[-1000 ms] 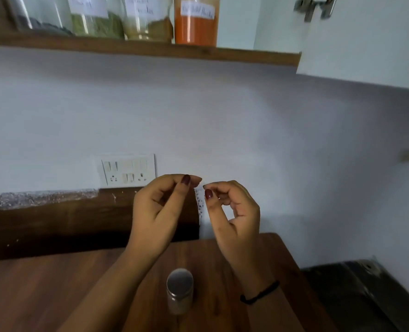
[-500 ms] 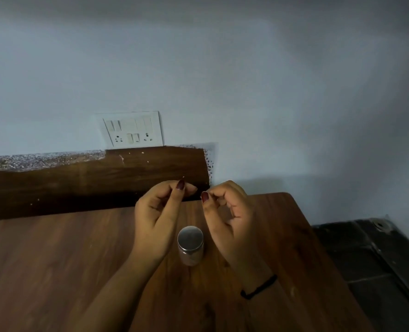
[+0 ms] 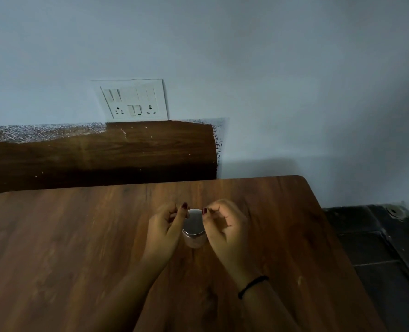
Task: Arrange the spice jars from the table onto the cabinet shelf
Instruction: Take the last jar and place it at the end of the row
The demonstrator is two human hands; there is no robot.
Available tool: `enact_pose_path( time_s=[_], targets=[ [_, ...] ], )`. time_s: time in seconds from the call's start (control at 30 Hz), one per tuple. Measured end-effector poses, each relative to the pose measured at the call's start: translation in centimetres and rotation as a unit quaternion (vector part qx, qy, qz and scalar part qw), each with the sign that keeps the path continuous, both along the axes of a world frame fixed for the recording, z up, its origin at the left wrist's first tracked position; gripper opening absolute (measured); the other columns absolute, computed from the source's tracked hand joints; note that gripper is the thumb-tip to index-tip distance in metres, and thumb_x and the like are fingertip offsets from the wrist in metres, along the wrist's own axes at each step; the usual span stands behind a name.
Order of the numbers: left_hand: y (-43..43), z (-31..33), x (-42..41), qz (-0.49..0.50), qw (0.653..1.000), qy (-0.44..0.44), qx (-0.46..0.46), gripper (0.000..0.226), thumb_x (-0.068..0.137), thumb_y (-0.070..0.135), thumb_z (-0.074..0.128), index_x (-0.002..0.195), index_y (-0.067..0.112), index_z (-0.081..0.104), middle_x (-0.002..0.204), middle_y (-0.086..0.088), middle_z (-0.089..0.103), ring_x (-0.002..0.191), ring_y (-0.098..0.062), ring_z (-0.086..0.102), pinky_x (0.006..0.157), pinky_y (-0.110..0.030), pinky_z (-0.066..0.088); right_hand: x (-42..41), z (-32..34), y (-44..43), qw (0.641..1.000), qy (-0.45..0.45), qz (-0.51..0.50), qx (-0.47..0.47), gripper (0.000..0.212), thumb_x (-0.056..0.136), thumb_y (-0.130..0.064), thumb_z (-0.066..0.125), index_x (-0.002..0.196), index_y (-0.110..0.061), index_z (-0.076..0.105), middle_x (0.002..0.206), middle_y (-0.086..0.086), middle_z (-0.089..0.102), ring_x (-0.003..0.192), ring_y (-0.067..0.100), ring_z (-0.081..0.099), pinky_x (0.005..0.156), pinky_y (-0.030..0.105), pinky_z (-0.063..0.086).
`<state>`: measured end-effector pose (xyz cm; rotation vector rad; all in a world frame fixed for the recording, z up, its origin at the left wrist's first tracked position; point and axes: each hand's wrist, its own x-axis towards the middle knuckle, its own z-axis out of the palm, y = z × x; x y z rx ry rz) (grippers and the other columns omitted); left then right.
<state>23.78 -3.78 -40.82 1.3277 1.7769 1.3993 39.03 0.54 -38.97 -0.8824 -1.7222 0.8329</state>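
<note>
In the head view, one spice jar [image 3: 194,230] with a flat metal lid is seen standing upright on the wooden table [image 3: 79,236], directly between the two hands. The left hand [image 3: 164,227] is held just beside the jar's left flank, its fingers curled loosely inward and its thumb tip up at the lid's rim; the right hand [image 3: 225,227] is mirrored on the other flank, likewise half-curled. Neither hand is closed on the jar — whether any skin touches the glass cannot be told. A dark band [image 3: 252,286] is worn on the right wrist.

The step in hand is judged to be the pick-up. It would be done best with one hand wrapped round the glass body below the lid, not pinched at the lid alone, and the jar kept upright as it is lifted toward the shelf, which is not in view.

No other jar is seen on the table to either side of the hands. Beyond the fingertips a dark wooden backboard [image 3: 103,152] is set against a pale wall, with a switch-and-socket plate [image 3: 134,100] above it. Off to the right hand's side, a dark tiled floor [image 3: 378,248] is seen. The light is dim.
</note>
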Motion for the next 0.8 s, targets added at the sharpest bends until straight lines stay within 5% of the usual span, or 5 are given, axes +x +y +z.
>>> enact_pose_path(
  time_s=[0.23, 0.37, 0.57, 0.7, 0.8],
  targets=[
    [1.6, -5.3, -0.4, -0.009, 0.981, 0.085, -0.176, 0.062, 0.076, 0.066, 0.06, 0.123, 0.025, 0.052, 0.118, 0.006, 0.057, 0.107, -0.011, 0.059, 0.086, -0.034, 0.056, -0.2, -4.6, 1.4, 0.991, -0.104, 0.017, -0.088, 0.03, 0.092, -0.012, 0.061, 0.121, -0.019, 0.064, 0.123, -0.01, 0.063, 0.116, -0.002, 0.056, 0.096, 0.019, 0.051],
    [2.7, -7.7, -0.2, -0.031, 0.964, 0.135, -0.228, 0.077, 0.076, 0.056, 0.076, 0.135, 0.019, 0.045, 0.129, 0.005, 0.05, 0.118, -0.013, 0.051, 0.087, -0.02, 0.045, -0.1, -6.4, 1.8, 0.97, -0.185, 0.046, -0.152, 0.049, 0.095, -0.015, 0.06, 0.142, -0.021, 0.048, 0.144, -0.011, 0.048, 0.131, -0.006, 0.038, 0.1, -0.001, 0.032],
    [3.7, -10.1, -0.5, -0.038, 0.966, 0.1, -0.236, 0.094, 0.068, 0.055, 0.082, 0.143, 0.014, 0.041, 0.138, -0.001, 0.052, 0.124, -0.019, 0.054, 0.099, -0.04, 0.053, 0.0, -7.9, 2.5, 0.958, -0.207, 0.047, -0.192, 0.052, 0.097, -0.016, 0.054, 0.147, -0.023, 0.04, 0.147, -0.011, 0.045, 0.133, -0.007, 0.037, 0.102, 0.0, 0.031],
    [4.0, -10.5, -0.4, -0.025, 0.971, 0.089, -0.219, 0.086, 0.067, 0.047, 0.086, 0.136, 0.015, 0.047, 0.129, 0.002, 0.058, 0.114, -0.013, 0.058, 0.09, -0.028, 0.054, 0.0, -8.2, 2.4, 0.956, -0.195, 0.049, -0.215, 0.052, 0.096, -0.01, 0.053, 0.145, -0.023, 0.043, 0.137, -0.021, 0.044, 0.127, -0.011, 0.04, 0.1, -0.001, 0.032],
    [4.0, -9.7, -0.7, -0.01, 0.974, 0.087, -0.208, 0.077, 0.066, 0.041, 0.089, 0.129, 0.019, 0.05, 0.12, 0.008, 0.056, 0.105, -0.009, 0.055, 0.078, -0.016, 0.047, 0.1, -8.8, 2.2, 0.951, -0.177, 0.051, -0.248, 0.051, 0.097, -0.013, 0.053, 0.145, -0.028, 0.042, 0.137, -0.023, 0.042, 0.129, -0.007, 0.041, 0.106, 0.012, 0.038]
  ],
)
